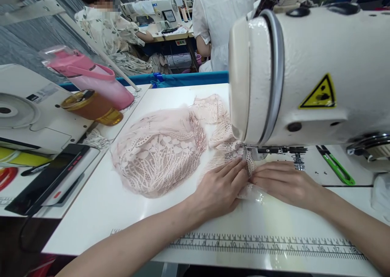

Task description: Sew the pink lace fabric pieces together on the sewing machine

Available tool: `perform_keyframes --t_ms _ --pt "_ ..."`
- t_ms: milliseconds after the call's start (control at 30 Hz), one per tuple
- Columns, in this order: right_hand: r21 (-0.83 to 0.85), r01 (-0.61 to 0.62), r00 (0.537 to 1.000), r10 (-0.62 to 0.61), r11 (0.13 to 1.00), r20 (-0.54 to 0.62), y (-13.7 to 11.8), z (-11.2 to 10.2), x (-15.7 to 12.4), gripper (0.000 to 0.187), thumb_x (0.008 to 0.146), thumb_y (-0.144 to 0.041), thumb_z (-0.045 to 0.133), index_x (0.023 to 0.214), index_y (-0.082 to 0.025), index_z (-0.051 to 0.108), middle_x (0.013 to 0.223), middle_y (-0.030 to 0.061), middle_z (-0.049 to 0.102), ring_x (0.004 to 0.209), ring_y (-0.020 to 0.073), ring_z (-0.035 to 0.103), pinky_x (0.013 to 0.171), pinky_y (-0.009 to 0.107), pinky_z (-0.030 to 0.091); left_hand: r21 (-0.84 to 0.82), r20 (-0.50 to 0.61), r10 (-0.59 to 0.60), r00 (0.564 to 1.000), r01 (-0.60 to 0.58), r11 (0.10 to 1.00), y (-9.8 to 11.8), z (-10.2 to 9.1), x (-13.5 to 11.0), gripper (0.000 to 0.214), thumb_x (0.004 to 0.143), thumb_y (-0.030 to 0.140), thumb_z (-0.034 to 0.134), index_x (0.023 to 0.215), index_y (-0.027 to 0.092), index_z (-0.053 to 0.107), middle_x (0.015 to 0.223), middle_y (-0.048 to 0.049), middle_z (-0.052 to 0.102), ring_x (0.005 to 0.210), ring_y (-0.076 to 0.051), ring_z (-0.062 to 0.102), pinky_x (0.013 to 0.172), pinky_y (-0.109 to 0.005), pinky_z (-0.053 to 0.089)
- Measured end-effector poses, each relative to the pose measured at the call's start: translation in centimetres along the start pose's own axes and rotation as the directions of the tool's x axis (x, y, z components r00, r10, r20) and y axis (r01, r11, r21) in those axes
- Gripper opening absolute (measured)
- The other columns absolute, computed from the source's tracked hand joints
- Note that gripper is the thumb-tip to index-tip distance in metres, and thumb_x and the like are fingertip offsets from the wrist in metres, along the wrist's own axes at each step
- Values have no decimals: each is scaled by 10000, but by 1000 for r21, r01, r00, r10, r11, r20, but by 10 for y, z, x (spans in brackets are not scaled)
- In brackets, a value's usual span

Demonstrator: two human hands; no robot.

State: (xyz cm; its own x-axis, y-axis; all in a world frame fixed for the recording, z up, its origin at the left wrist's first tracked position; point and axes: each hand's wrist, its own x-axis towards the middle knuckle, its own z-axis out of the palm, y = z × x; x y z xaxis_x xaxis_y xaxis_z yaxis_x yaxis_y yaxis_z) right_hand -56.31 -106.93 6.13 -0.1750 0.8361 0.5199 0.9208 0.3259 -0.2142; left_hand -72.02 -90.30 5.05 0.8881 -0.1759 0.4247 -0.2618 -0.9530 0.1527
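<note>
Pale pink lace fabric (161, 155) lies bunched on the white sewing table, and one end runs under the presser foot of the sewing machine (304, 74). Just left of the needle area, my left hand (224, 185) presses down on the lace, fingers together and thumb side hidden. My right hand (283, 183) faces it from the other side, its closed fingertips gripping the edge of the same lace. Both sets of fingertips nearly meet in front of the presser foot. The needle itself is hard to make out.
Green thread snips (336, 165) lie right of the needle area. A printed ruler (258, 244) runs along the front edge. At the left stand a pink bottle (97, 80), an amber cup (94, 108) and a black control panel (50, 177). Two people sit beyond the table.
</note>
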Motion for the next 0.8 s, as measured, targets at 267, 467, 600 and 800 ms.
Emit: perform_keyframes --t_ms 267,467,600,800 --pt "-76 20 998 -24 997 -51 -2 -5 3 230 841 -59 597 1061 -129 594 934 57 709 927 166 652 820 308 578 37 3 23 1000 -23 999 -1 3 1 436 907 285 457 1266 42 503 1304 -150 579 1262 -265 507 1018 -385 496" --pt "-209 -8 1000 7 978 -4 2 -9 2 223 872 -103 569 1087 -163 587 947 38 709 918 152 660 807 277 573 28 27 22 999 -22 999 -2 8 2 437 912 288 462 1289 73 516 1334 -136 559 1290 -267 477 1030 -401 484" --pt "-227 -42 999 48 973 20 3 -11 3 236 891 -102 531 1105 -187 581 955 23 707 918 135 656 784 252 564 17 32 8 999 -9 1000 -4 8 3 446 913 295 459 1296 74 518 1345 -141 548 1290 -269 477 1040 -406 473" --pt "-187 -21 999 26 982 23 3 -9 3 249 879 -78 537 1103 -175 582 991 37 705 948 148 651 831 295 566 36 -4 62 998 -61 997 -8 7 3 388 930 247 443 1260 78 556 1316 -121 573 1273 -244 499 1049 -392 467"
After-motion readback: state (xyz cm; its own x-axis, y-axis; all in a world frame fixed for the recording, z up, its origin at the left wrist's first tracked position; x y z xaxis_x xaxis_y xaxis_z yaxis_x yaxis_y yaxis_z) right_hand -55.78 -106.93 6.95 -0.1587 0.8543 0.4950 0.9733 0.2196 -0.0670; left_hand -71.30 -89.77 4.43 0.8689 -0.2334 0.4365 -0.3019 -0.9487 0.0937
